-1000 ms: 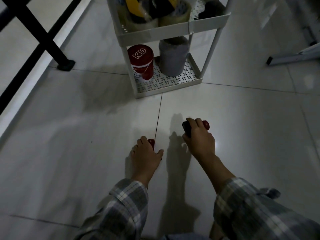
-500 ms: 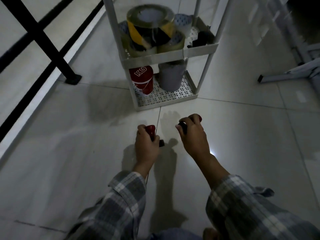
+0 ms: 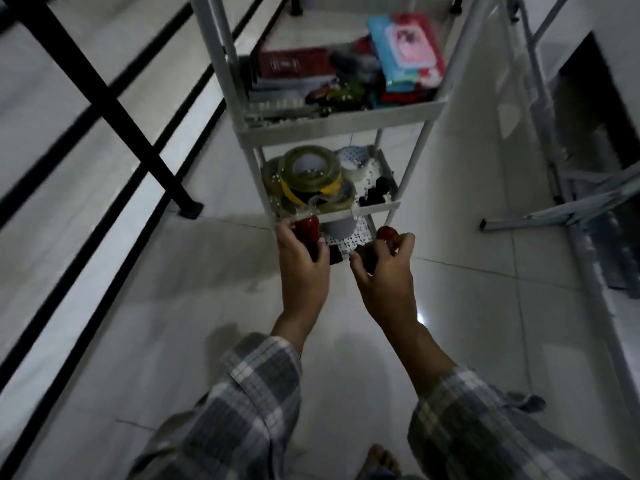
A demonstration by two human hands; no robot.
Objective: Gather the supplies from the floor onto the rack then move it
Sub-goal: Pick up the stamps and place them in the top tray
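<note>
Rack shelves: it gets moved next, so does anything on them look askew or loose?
Yes. On the top shelf of the rack, the blue packet lies tilted atop a jumbled heap. On the middle shelf, the tape rolls are stacked crookedly, the top one leaning. Nothing looks spilled.

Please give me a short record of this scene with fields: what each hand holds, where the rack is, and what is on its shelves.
left hand: grips left item, red and black
right hand: pinches right item, red and black
rack: white, three shelves, just ahead of both hands
on top shelf: boxes and packets
on middle shelf: tape rolls
on bottom shelf: grey tub, partly hidden
floor: pale tiles
</note>
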